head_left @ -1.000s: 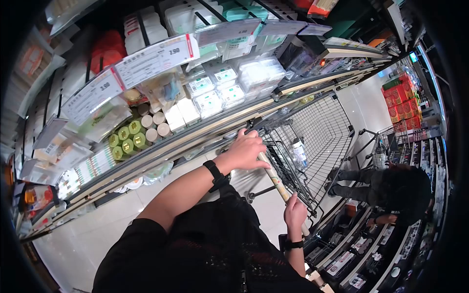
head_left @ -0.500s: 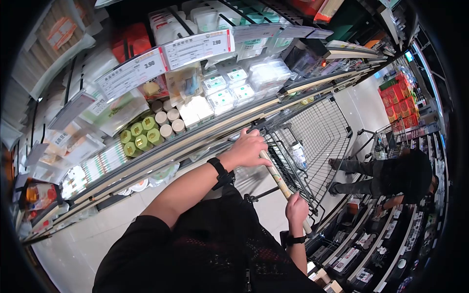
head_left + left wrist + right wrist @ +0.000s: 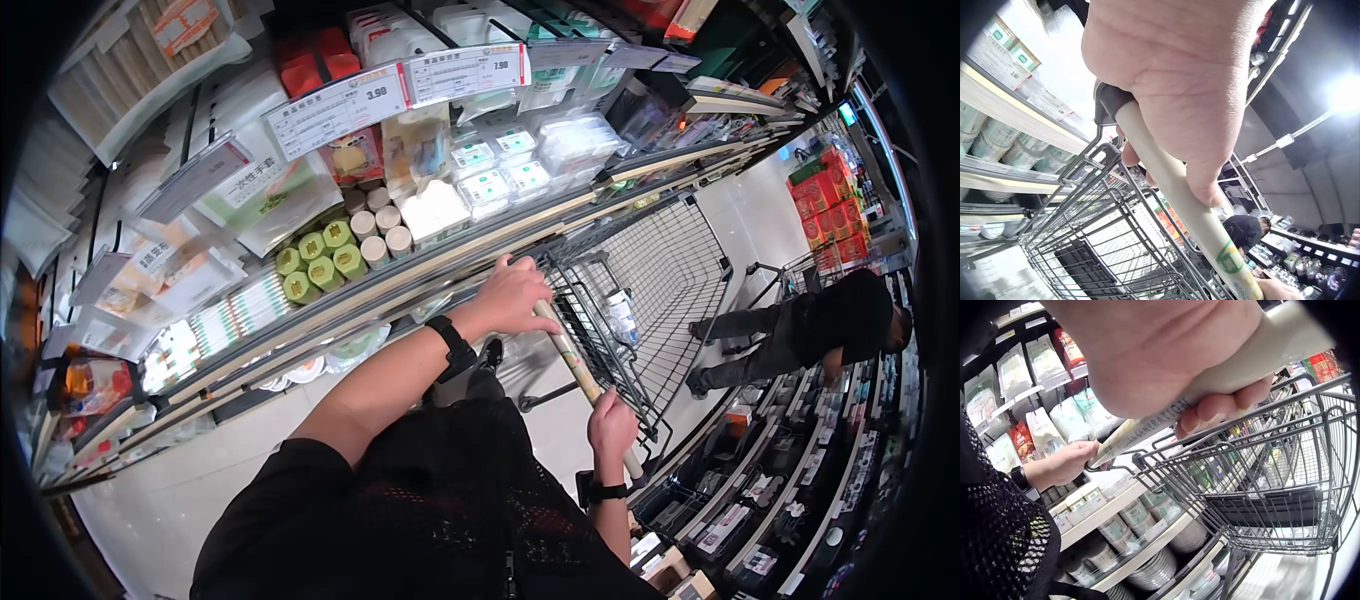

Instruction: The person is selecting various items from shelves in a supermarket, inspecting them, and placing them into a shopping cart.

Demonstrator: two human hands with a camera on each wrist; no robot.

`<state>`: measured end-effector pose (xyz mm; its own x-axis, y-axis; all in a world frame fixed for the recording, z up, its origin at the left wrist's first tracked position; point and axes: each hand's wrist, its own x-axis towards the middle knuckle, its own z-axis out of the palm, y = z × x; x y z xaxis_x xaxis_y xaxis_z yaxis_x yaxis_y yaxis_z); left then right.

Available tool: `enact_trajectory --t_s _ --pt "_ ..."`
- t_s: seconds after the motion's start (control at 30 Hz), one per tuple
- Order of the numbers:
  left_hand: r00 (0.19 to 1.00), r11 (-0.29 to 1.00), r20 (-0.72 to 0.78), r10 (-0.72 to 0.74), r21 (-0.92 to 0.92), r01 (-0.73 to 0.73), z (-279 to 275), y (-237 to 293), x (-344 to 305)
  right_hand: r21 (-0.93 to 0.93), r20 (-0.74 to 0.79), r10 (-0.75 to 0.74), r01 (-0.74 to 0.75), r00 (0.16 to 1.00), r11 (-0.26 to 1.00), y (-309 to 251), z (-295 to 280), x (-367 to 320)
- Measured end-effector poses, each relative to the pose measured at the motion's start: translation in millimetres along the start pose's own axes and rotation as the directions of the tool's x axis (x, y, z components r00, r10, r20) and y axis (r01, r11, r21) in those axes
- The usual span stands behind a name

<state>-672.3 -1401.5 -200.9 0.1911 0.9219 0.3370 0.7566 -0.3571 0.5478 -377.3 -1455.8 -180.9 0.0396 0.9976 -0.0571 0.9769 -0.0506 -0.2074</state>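
Note:
A pale printed cart handle [image 3: 572, 362] runs diagonally across the head view, on a dark wire shopping cart [image 3: 675, 260]. My left hand [image 3: 515, 295] grips its far end by the shelf, beside the dark end cap seen in the left wrist view. Lower down, my right hand [image 3: 611, 425] holds the same bar, and the right wrist view shows its fingertips [image 3: 1216, 407] curled underneath. Inside the cart lies a small white and blue item [image 3: 622, 316], its kind unclear.
Shelves along the left carry green-wrapped rolls [image 3: 322, 262], clear boxes [image 3: 500, 175] and hanging packets under price tags [image 3: 338, 105]. Another person [image 3: 850, 320] in dark clothes stands by the right-hand shelves [image 3: 790, 470]. Red boxes [image 3: 828, 205] are stacked at the aisle's far end.
Shelf goods at the left have shifted rightward in the head view. The other person's legs and body have changed position. My shoe now shows beneath my arm. Both hands stay on the handle.

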Motion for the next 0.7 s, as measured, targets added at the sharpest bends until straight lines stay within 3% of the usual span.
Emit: enact_trajectory --t_s 0.07,0.13,0.3,0.37,0.4,0.43,0.5,0.53,0.57,0.63,0.7 --pt "1.000 1.000 -0.007 0.003 0.004 -0.003 -3 -1 -6 0.010 0.008 0.002 -0.002 1.000 1.000 -4 0 -6" --pt "0.993 0.998 0.104 -0.056 0.001 0.056 -11 2 -11 -0.007 0.030 -0.010 0.010 1.000 1.000 -11 -4 -14" --pt "0.990 0.996 0.113 -0.083 -0.025 0.086 -22 6 -26 -0.020 0.036 -0.023 0.024 0.999 1.000 -15 -1 -29" --pt "0.992 0.990 0.096 -0.086 0.118 0.074 -24 12 -32 -0.012 -0.011 -0.059 0.058 0.998 0.998 -16 3 -34" --pt "0.966 0.976 0.207 -0.155 0.181 0.118 -30 22 -31 -0.010 0.001 -0.047 0.047 0.999 0.999 -17 4 -36" --pt "0.967 0.976 0.202 -0.156 0.182 0.119 -27 28 -33 -0.010 -0.002 -0.052 0.051 0.999 0.999 -17 5 -39" --pt "0.964 0.924 0.186 -0.190 0.366 0.111 -18 43 -38 -0.016 0.001 -0.058 0.058 0.998 0.998 -18 6 -44" --pt "0.945 0.922 0.262 -0.194 0.379 0.084 -15 48 -37 -0.016 -0.001 -0.063 0.063 0.998 0.998 -19 6 -46" --pt "0.946 0.921 0.258 -0.196 0.380 0.087 -12 52 -41 -0.017 0.010 -0.067 0.067 0.998 0.998 -19 6 -49" --pt "0.980 0.970 0.196 -0.026 0.243 -0.023 -10 59 -47 -0.016 0.028 -0.073 0.073 0.997 0.997 -23 3 -53" --pt "0.976 0.965 0.213 -0.051 0.263 -0.007 -10 60 -49 -0.026 0.061 -0.072 0.074 0.996 0.997 -26 -1 -55"
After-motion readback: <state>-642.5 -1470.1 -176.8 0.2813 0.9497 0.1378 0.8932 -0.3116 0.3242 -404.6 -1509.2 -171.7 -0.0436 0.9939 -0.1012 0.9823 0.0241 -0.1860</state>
